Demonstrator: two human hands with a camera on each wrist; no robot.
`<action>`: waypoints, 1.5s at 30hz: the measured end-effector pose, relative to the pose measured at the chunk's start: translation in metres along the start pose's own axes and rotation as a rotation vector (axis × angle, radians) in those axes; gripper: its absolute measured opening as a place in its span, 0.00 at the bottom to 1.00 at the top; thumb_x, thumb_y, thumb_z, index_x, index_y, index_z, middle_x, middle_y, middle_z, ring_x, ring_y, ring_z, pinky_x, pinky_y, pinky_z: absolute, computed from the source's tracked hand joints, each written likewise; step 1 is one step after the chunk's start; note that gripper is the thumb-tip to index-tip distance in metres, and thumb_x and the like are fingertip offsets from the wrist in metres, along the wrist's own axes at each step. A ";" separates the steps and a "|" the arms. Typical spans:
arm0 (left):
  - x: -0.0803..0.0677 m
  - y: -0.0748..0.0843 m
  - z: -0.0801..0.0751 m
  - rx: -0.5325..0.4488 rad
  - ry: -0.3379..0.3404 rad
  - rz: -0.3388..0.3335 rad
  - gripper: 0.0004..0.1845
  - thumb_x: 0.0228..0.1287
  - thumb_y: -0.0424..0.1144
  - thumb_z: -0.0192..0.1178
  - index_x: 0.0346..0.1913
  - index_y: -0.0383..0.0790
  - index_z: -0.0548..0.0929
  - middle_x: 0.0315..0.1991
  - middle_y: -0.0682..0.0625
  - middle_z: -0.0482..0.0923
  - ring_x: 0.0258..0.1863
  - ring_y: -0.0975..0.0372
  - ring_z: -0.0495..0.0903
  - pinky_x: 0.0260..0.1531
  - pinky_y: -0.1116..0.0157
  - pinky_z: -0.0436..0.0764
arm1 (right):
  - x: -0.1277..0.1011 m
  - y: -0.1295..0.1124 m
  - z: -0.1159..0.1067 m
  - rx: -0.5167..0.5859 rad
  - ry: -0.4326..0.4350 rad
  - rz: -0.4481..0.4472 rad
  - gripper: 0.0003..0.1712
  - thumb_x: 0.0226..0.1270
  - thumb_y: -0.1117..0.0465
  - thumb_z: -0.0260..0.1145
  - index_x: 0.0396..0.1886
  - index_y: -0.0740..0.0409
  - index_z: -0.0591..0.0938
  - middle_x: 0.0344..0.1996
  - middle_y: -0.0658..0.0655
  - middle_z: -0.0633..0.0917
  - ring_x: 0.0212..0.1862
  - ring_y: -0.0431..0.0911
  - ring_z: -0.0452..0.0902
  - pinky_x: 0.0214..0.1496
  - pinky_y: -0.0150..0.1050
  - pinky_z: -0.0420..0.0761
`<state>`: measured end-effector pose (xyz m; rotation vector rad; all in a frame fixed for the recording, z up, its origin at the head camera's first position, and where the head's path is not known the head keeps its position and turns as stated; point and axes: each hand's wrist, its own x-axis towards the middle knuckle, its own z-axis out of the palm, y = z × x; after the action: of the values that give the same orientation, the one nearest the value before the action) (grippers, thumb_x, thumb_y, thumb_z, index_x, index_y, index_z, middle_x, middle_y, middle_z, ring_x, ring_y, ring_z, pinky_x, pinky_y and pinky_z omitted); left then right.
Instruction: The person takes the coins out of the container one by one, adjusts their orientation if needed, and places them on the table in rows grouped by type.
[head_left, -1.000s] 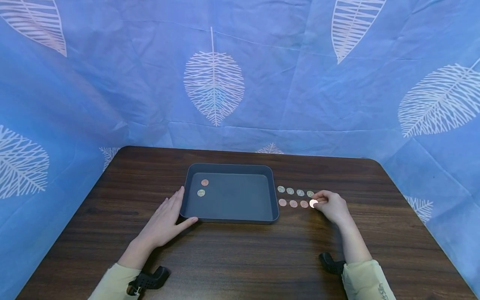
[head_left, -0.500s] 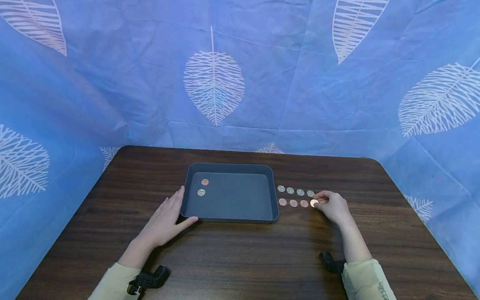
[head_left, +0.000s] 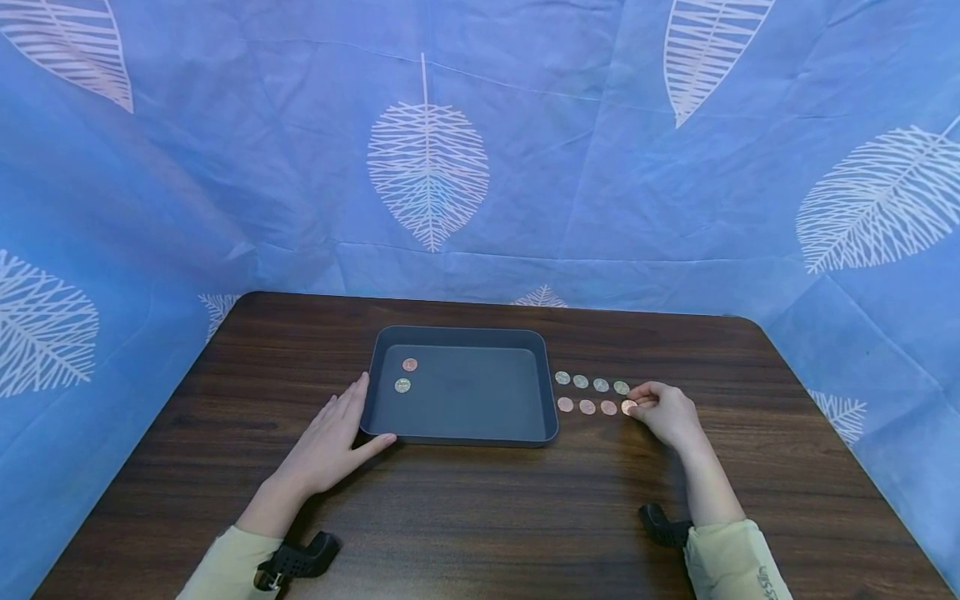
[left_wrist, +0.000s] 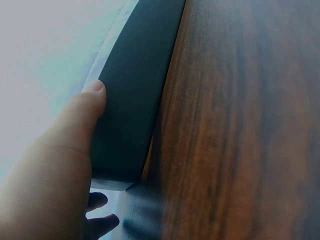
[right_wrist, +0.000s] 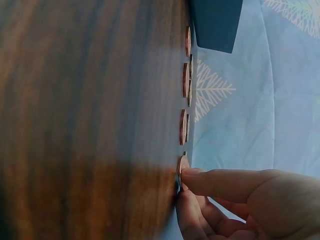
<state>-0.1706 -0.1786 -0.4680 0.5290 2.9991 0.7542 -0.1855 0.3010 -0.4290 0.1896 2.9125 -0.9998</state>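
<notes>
Down at the right end of the near row of coins, the right hand (head_left: 663, 410) pinches a copper coin (head_left: 628, 406), apparently tilted up on edge against the table (head_left: 480, 508). Seven coins lie leftward toward the dark tray (head_left: 461, 436). The left hand (head_left: 330, 437) rests flat, fingers straight, against the tray's left near corner.
</notes>
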 end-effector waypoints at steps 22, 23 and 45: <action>-0.002 0.002 0.000 -0.004 0.030 0.019 0.56 0.59 0.72 0.49 0.76 0.34 0.42 0.75 0.39 0.46 0.72 0.47 0.50 0.67 0.44 0.51 | -0.003 -0.024 0.003 0.065 -0.008 -0.043 0.12 0.65 0.69 0.62 0.47 0.70 0.80 0.35 0.61 0.84 0.36 0.52 0.80 0.32 0.41 0.77; -0.002 0.002 0.000 -0.004 0.029 0.016 0.56 0.59 0.72 0.49 0.76 0.34 0.42 0.75 0.39 0.46 0.72 0.47 0.50 0.67 0.44 0.50 | -0.003 -0.027 0.004 0.068 -0.008 -0.051 0.12 0.65 0.69 0.62 0.47 0.69 0.80 0.35 0.61 0.84 0.36 0.52 0.80 0.32 0.40 0.77; -0.003 0.001 0.003 -0.003 0.012 -0.005 0.58 0.57 0.75 0.46 0.76 0.37 0.40 0.75 0.41 0.44 0.73 0.49 0.49 0.68 0.46 0.50 | 0.002 -0.127 0.064 0.229 -0.106 -0.317 0.11 0.63 0.69 0.66 0.45 0.65 0.83 0.34 0.55 0.83 0.38 0.47 0.81 0.38 0.40 0.81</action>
<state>-0.1670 -0.1781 -0.4704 0.5182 3.0083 0.7635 -0.2040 0.1622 -0.4027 -0.3173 2.7798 -1.3410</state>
